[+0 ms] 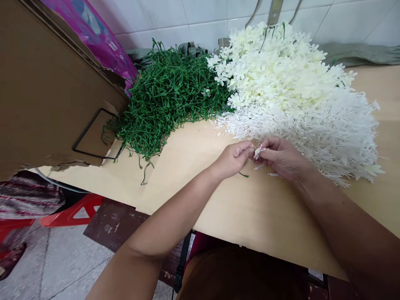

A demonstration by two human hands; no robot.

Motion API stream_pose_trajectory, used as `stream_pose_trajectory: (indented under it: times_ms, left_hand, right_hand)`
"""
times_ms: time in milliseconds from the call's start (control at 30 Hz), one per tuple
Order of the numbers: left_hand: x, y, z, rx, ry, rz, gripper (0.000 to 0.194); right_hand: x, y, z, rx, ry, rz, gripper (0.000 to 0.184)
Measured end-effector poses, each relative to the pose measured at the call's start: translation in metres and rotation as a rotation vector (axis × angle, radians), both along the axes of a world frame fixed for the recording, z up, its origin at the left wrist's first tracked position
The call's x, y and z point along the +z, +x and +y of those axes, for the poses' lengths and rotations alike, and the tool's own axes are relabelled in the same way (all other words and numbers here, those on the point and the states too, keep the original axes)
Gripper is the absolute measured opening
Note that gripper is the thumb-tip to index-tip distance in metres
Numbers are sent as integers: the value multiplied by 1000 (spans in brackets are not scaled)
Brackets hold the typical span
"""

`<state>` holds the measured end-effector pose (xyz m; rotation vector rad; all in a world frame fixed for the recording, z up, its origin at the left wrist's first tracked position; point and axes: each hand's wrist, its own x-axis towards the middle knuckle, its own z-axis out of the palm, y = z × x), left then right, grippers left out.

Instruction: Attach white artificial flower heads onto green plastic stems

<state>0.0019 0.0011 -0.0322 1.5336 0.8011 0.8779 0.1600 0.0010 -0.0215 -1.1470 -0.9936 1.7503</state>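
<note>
Both hands meet over the table, just in front of the white heap. My left hand [231,161] is closed in a pinch on a green plastic stem [244,175], whose lower end sticks out below the fingers. Thumb and fingers of my right hand [283,159] pinch a small white artificial flower [258,152] at the stem's top; the fingertips partly hide where the two pieces meet. Beyond the right hand lies a pile of thin white plastic stamens [300,129]. Behind it is a mound of cream-white flower heads [275,75]. A heap of green stems [175,87] lies to the left.
A large cardboard box [46,87] stands at the left, with a purple plastic bag [109,46] behind it and a dark wire frame [90,129] at its side. White tiles [206,33] line the back wall. A red stool [75,212] and a patterned cloth [29,196] are lower left.
</note>
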Motion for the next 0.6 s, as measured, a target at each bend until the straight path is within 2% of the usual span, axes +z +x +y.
stream_pose_trajectory:
  times_ms: [133,267,300,367,433,533,600]
  left_hand:
    - [8,1,0,72,-44,-66,44]
    - [19,-11,7,307,-128,-75,49]
    - [21,-14,8,328,-174,-43,50]
    - [24,-21,9,278,-265,14,55]
    - [26,-25,9,148,-354,54,58]
    - [28,-27,7,-21,-485,90,54]
    - [29,-28,6,-72,-540,78,46]
  right_hand:
    - [8,1,-3,-19,228,22,31]
    - [23,12,-14,-112,565,-121,20]
    - [25,15,-16,-134,638,-170,17]
    - [26,18,-21,-139,776,-267,9]
    - [24,19,-24,-87,912,-351,5]
    - [22,14,-27,54,1083,-430,14]
    - [23,9,-29,129,1153,-434,18]
